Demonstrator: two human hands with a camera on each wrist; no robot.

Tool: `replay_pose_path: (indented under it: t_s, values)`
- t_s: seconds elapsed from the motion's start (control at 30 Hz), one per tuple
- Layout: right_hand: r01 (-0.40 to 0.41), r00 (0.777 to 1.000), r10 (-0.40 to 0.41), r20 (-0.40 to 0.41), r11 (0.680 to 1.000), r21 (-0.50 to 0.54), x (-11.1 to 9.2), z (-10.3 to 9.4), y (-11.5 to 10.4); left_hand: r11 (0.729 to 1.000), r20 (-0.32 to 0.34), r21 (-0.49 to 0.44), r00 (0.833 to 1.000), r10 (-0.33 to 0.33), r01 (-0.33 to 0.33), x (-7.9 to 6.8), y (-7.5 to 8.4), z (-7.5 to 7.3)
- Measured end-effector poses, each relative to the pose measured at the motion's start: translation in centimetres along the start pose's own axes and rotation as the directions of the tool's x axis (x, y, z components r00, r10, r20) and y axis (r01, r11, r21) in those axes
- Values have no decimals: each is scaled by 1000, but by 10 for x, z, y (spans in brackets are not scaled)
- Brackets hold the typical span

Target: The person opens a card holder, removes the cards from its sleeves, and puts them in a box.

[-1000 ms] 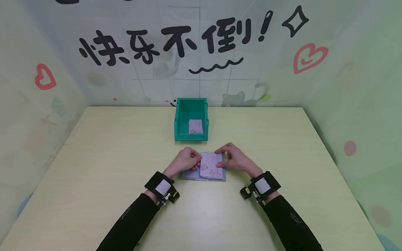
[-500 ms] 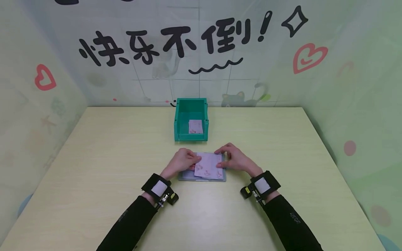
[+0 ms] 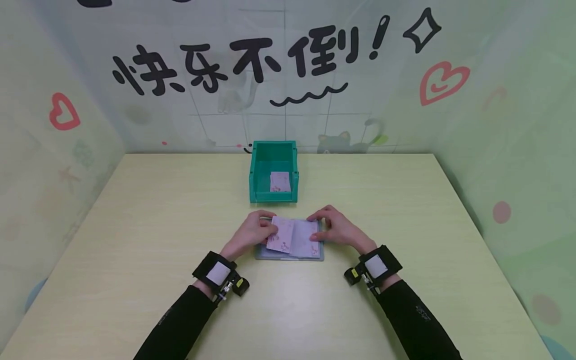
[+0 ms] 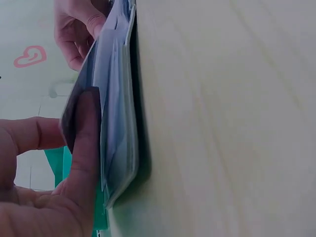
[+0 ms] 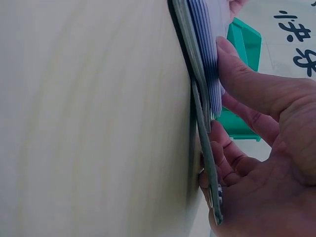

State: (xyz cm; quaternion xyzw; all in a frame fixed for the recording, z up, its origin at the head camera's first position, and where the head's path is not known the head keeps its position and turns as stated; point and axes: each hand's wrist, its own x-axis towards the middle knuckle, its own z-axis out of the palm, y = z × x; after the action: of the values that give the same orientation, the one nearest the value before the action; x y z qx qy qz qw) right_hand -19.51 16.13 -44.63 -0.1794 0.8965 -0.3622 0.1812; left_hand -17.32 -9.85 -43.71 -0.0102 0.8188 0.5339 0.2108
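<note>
A small notebook (image 3: 305, 245) with pale lilac, flower-printed pages lies open on the table. My left hand (image 3: 255, 231) pinches a page (image 3: 281, 235), which stands tilted over the left half. In the left wrist view that page (image 4: 73, 111) sits between a thumb and finger, raised off the sheets below. My right hand (image 3: 335, 229) holds the notebook's right side. In the right wrist view its thumb (image 5: 239, 71) presses the page stack, with the other fingers curled by the grey-green cover (image 5: 205, 140). Its fingertips are partly hidden behind the cover.
Behind the notebook stands a green bin (image 3: 273, 197) with lilac paper (image 3: 280, 182) inside. The pale wooden table (image 3: 157, 210) meets a printed backdrop at its far edge. Black camera bands (image 3: 217, 272) sit on both wrists.
My left hand has moved left, carrying the page from the right half over to the left. More of the right-hand page shows now. My right hand has stayed in place.
</note>
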Motion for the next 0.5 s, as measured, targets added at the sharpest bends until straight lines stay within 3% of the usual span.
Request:
replay_pose_path:
  t_s: [0.33, 0.5]
  values:
    - [5, 1000, -5, -3, 1000, 2, 1, 1, 3, 1000, -34, 19, 999, 15, -14, 2, 17, -18]
    - [-18, 1000, 18, 0, 1000, 9, 1, 1, 2, 997, -52, 49, 997, 58, -55, 2, 28, -27]
